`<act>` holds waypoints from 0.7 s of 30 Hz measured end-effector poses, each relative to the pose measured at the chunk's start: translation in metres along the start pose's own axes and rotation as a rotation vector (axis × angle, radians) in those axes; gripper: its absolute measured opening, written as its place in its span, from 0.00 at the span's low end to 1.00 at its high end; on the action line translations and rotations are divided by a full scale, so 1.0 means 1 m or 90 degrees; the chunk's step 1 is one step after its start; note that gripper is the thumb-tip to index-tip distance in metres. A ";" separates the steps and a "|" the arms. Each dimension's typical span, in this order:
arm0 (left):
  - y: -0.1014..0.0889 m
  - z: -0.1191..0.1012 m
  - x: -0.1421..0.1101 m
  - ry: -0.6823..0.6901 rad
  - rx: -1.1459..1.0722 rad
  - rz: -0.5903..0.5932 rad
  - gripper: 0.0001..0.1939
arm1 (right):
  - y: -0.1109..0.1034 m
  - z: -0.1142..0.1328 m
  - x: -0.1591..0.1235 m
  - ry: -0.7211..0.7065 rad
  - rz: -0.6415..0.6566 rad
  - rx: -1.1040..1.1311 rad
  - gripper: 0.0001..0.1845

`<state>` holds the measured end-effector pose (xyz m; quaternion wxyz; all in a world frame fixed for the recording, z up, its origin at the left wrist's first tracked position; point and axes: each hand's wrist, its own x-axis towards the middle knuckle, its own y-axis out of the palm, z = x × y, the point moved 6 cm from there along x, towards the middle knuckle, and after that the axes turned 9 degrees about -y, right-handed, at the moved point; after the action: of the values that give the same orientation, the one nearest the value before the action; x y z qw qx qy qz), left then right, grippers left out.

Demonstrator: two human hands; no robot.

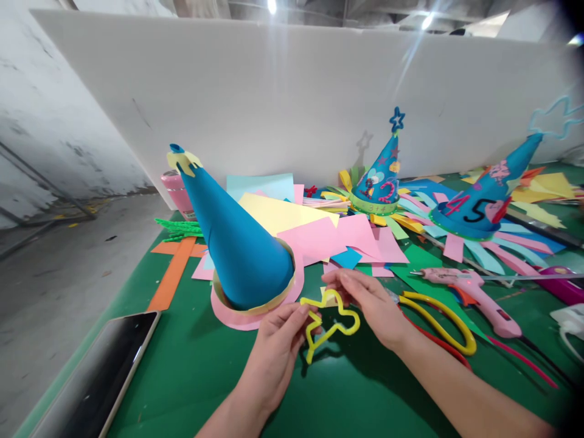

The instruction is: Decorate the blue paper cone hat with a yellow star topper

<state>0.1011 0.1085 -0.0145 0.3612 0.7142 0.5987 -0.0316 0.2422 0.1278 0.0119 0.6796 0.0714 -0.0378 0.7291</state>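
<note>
A yellow pipe cleaner, bent into a rounded, partly star-like outline, is held between both hands above the green table. My left hand pinches its left side between thumb and fingers. At its upper right, the closed fingers of my right hand grip the same pipe cleaner; the fingertips are partly hidden. Just beyond my left hand stands a tall blue paper cone hat, tilted to the left in view, with a pale yellow fringe at its tip and a pink brim.
Right of my hands lie yellow-handled scissors and a pink glue gun. Two decorated cone hats stand behind, near pink paper sheets. A phone lies at the left edge, and a white board stands at the back.
</note>
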 end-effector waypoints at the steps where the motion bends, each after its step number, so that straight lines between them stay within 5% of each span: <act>1: -0.002 0.000 0.001 0.002 -0.017 -0.014 0.07 | -0.005 -0.004 0.001 0.016 -0.042 0.037 0.16; 6: -0.010 -0.003 0.002 0.030 -0.051 -0.052 0.06 | -0.013 -0.011 0.006 0.039 -0.108 0.115 0.17; 13: -0.015 -0.008 0.002 0.063 -0.065 -0.093 0.06 | -0.005 -0.006 0.004 0.019 -0.022 0.021 0.16; 21: -0.006 -0.008 0.001 0.062 -0.064 -0.034 0.05 | 0.005 -0.003 0.003 -0.023 0.053 -0.062 0.15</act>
<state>0.0925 0.1135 -0.0118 0.3661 0.6796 0.6352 0.0237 0.2371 0.1308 0.0099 0.6503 0.0498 -0.0885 0.7528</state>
